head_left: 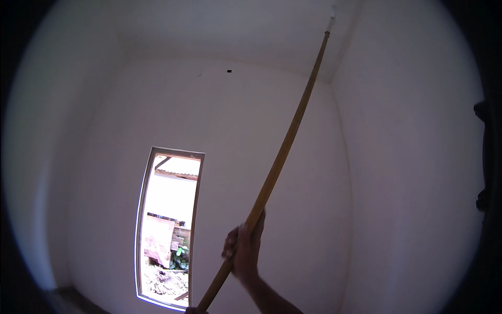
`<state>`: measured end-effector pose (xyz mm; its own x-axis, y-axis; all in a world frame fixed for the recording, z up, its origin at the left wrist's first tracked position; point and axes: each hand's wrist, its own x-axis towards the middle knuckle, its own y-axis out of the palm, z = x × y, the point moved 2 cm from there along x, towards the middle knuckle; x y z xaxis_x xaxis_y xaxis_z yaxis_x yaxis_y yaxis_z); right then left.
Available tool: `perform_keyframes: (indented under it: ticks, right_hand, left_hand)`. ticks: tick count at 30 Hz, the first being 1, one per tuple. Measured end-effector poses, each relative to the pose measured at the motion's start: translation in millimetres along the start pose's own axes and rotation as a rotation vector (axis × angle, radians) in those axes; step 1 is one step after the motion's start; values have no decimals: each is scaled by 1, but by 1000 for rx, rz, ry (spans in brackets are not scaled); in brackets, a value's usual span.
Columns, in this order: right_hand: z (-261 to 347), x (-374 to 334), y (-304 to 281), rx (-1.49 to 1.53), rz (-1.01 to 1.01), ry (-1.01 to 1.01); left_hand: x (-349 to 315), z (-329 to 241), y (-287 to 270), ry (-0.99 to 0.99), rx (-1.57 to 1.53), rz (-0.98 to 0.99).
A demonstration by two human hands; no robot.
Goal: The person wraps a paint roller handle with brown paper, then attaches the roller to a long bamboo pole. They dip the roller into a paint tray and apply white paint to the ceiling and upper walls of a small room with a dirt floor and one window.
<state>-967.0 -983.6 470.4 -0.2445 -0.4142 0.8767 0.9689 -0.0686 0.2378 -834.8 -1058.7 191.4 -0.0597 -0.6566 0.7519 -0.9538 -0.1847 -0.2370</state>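
Note:
A long wooden pole (282,152) slants up from the lower edge toward the ceiling at the upper right. On its far tip sits a narrow white head (332,12), which looks like a small paint roller; it is too small and dim to be sure. My right hand (247,254) is closed round the lower part of the pole, its forearm coming in from below. Only a sliver of my left hand (192,310) shows at the bottom edge, wrapped at the pole's lower end; the rest is cut off.
Pale walls (282,104) meet the ceiling (225,26) in a corner near the pole's tip. A tall framed window opening (196,209) on the left looks onto rubble, plants and a corrugated roof. A small dark hole (229,71) marks the upper wall. Dark shapes (483,157) line the right rim.

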Motion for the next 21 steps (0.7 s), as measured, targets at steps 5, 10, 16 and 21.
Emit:
perform_keyframes:
  ticks: [5,10,16,21]
  right_hand:
    - [31,61,-18,82,42,-50]
    - [69,102,-16,117,116,-154]
    - [95,148,-51,92,0,-153]
    - [113,183,-84,136,53,-184]
  left_hand:
    - [21,-38,-24,-79,-249,234]
    - [35,-32,-37,-137,-257,222]
    - [105,-74,10,268,182,112]
    - [141,-121,47,34,-231,205]
